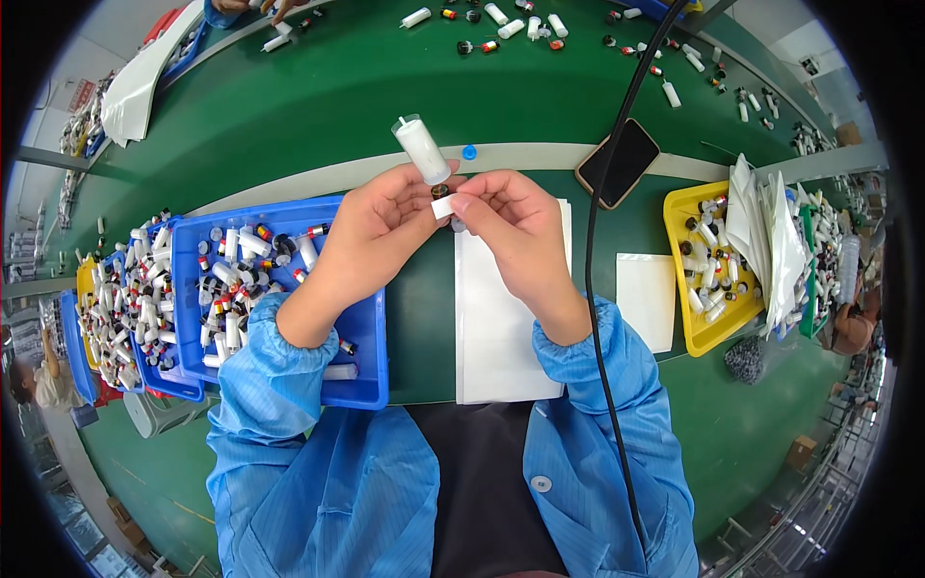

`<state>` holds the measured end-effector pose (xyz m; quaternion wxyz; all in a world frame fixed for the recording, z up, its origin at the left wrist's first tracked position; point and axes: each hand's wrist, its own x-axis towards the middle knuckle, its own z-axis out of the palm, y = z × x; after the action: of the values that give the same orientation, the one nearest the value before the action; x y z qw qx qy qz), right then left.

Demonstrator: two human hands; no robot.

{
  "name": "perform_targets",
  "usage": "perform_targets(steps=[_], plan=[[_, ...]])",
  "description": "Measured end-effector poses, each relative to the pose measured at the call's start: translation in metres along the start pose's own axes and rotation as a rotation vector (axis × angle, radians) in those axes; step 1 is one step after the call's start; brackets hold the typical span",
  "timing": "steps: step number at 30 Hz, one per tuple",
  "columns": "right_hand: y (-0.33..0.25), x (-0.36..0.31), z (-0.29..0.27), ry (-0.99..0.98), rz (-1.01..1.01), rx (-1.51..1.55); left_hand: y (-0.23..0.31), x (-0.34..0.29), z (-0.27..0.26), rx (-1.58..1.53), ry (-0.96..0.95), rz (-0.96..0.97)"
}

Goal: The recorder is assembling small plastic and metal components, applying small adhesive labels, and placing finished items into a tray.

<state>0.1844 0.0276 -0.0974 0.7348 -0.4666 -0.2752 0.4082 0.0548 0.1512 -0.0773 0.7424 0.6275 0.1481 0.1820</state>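
My left hand point(381, 226) is closed on a white plastic cylinder point(421, 149) with a clear rim and a thin stem at its top. The cylinder tilts up and to the left, and a small dark end piece point(440, 192) shows below it. My right hand point(511, 222) is closed too, its thumb and finger pinching a small white label-like strip point(443, 206) against the dark piece. Both hands meet above the bench's pale strip. Beneath my right hand lies a stack of white sheets point(511, 337). The fingers hide part of the dark piece.
At left, a blue tray point(378, 356) holds many cylinders and small parts. A yellow tray point(694, 332) with similar parts stands at right, beside a black phone point(617, 164). A black cable point(599, 337) hangs across the right side. Loose cylinders point(496, 14) lie on the far green surface.
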Motion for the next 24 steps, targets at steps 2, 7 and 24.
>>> perform_targets(steps=[2,7,24], plan=[[0.002,0.000,0.000,0.007,-0.013,0.005,-0.002,0.000,-0.001,0.035,0.000,0.007],[0.006,-0.001,0.000,-0.011,-0.063,0.041,-0.003,-0.001,-0.009,0.080,-0.044,-0.057],[0.009,-0.002,-0.003,0.002,-0.141,-0.150,0.003,-0.002,-0.009,0.016,-0.081,-0.052]])
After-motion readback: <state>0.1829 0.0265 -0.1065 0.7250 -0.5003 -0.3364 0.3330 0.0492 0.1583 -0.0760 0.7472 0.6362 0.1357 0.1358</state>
